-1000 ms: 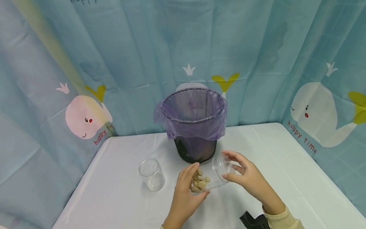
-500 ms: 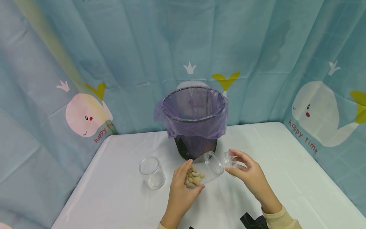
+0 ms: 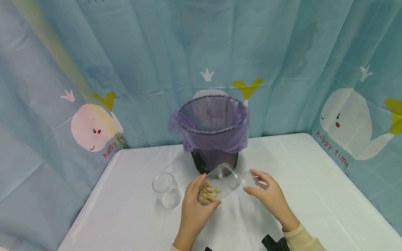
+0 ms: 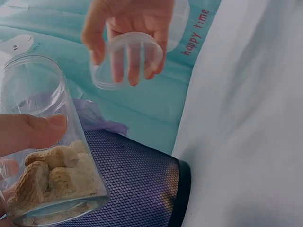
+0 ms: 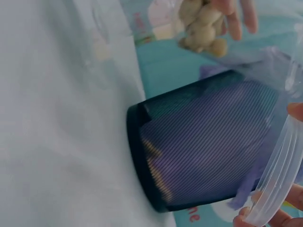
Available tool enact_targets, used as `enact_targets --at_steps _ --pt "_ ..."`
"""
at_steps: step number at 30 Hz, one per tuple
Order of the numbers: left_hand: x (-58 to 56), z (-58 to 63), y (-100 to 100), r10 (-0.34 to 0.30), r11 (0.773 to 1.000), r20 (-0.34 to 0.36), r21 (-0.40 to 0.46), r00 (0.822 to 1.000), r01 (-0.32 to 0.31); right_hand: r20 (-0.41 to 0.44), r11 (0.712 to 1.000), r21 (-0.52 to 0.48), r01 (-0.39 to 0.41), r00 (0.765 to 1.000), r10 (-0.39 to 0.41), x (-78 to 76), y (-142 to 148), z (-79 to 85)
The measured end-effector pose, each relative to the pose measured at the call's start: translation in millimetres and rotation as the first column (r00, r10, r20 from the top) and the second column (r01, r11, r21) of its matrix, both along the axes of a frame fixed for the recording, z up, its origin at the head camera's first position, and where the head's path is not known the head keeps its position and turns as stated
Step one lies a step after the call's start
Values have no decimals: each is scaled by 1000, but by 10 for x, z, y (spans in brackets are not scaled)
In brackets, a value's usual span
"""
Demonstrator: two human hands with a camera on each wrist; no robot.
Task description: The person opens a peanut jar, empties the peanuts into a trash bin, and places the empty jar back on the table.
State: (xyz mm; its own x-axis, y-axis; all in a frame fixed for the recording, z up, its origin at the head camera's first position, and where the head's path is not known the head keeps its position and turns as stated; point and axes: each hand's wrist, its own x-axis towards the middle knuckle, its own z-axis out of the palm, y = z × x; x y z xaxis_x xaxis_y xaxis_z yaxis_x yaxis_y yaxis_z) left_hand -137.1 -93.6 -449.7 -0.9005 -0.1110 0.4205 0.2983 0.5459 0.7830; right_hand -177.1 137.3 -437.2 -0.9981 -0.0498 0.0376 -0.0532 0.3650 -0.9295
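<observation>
My left hand (image 3: 195,212) grips a clear jar (image 3: 224,181) around its lower part. The jar is tilted, its uncovered mouth toward the right, and peanuts (image 4: 57,175) lie piled at its base. Just right of that mouth, my right hand (image 3: 270,193) pinches a clear round lid (image 5: 279,175) by the rim. Lid and jar are apart. On the table to the left stands a second clear jar (image 3: 168,191), uncovered, with no peanuts visible in it.
A black mesh bin (image 3: 216,162) stands behind the hands, lined with a purple plastic bag (image 3: 216,141). A white cloth covers the table (image 3: 125,209). Blue printed curtains (image 3: 150,69) hang at the back and sides.
The lid has come off the jar's mouth and moved apart from it. The left hand has shifted left with the jar, whose mouth is now tipped further up.
</observation>
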Motion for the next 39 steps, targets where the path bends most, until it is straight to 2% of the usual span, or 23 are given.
enact_targets --at_steps 6,19,28,39 --pt "8 21 -3 -12 997 57 71 998 8 51 999 32 27 998 -28 -68 22 -119" --pt "-2 61 -5 -14 995 53 102 998 8 129 996 82 36 991 -47 -176 63 -313" --pt "1 51 -6 -9 995 57 96 998 3 137 983 182 34 989 -60 -237 81 -448" --pt "6 33 -1 -23 994 81 108 996 14 123 973 227 29 991 -58 -263 127 -562"
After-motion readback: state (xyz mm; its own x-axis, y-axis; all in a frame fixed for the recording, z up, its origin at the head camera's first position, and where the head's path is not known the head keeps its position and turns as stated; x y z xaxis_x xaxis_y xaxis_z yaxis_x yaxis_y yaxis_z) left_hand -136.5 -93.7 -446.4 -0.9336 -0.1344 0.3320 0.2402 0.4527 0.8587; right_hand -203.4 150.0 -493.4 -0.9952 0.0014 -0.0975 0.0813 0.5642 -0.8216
